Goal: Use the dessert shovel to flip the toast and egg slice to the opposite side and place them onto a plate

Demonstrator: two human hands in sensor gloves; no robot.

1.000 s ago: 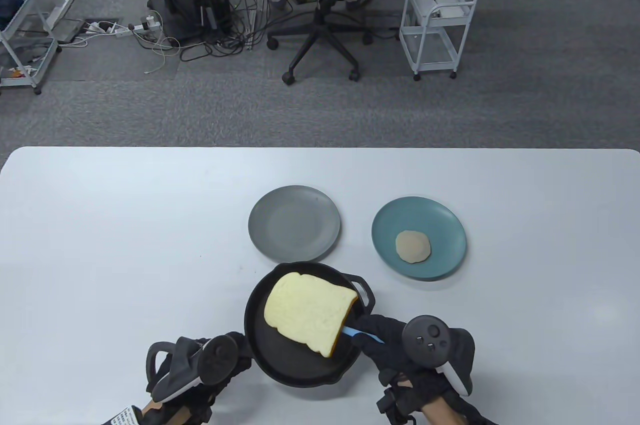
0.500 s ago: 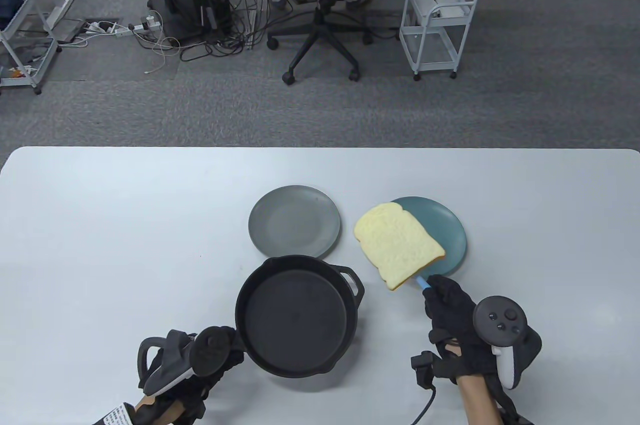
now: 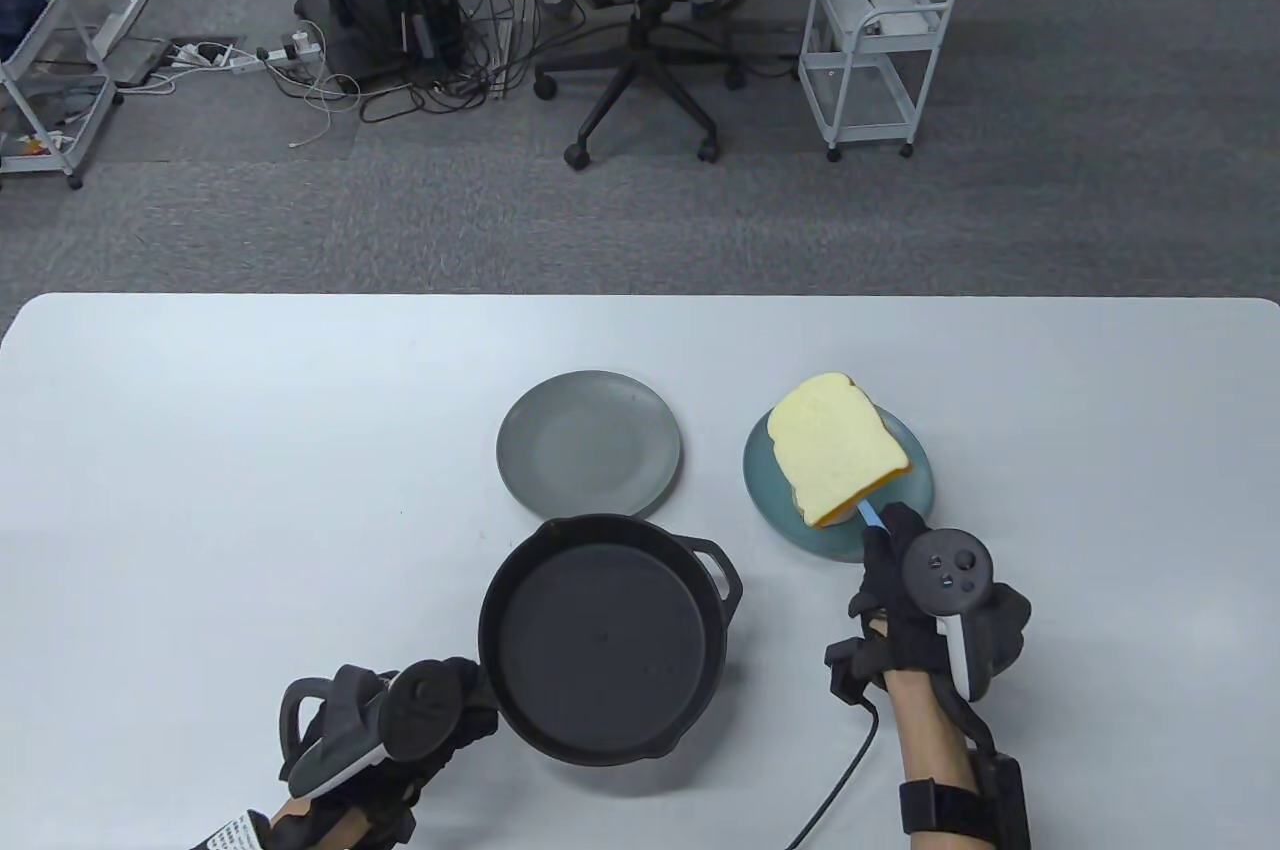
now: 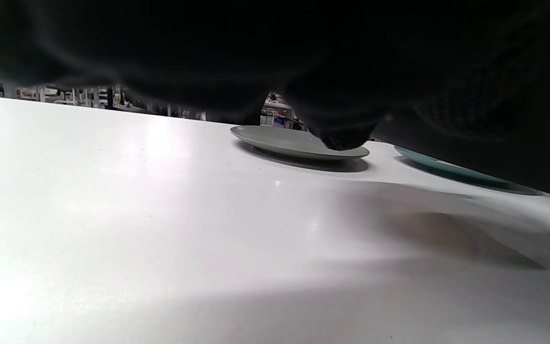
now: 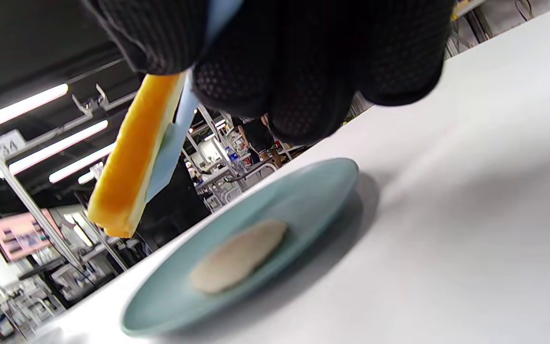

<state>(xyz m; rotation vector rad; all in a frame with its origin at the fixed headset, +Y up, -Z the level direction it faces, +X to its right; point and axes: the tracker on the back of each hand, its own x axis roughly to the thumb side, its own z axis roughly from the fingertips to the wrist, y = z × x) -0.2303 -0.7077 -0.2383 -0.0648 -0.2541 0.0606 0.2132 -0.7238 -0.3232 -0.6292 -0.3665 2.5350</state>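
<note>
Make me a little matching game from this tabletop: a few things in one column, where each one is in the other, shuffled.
1. toast
2. egg slice
3. skillet
4. grey plate

a. bare, beyond the skillet
b. lying on the teal plate
c. gripped by the left hand
d. raised on the dessert shovel held by the right hand

Pairs: 1-d, 2-b, 3-c, 4-a
</note>
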